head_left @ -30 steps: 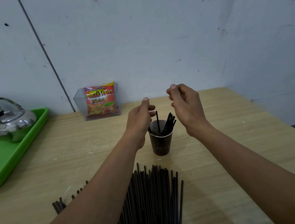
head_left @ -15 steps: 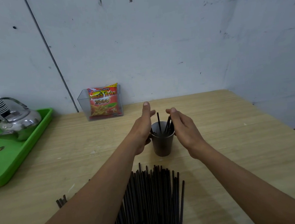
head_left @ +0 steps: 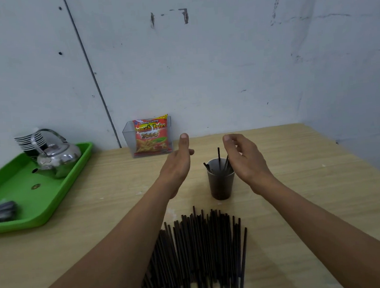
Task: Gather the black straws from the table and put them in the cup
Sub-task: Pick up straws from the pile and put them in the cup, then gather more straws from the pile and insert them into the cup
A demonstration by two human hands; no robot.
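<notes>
Black straws (head_left: 200,254) are lying near you, a few standing in the cup (head_left: 221,182). Your left hand (head_left: 177,167) and right hand (head_left: 246,160) are hovering, fingers relaxed, holding nothing. Probably light and slippery; pinch mid-length.

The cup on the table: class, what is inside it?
A few black straws stand in the cup, tops above its rim. Its wall hides their lower ends and anything at the bottom.

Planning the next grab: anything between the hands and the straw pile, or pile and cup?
Nothing visible. The left hand and right hand hover open either side of the cup; the straw pile lies nearer the person, bare table between. A few straws stand in the cup.
</notes>
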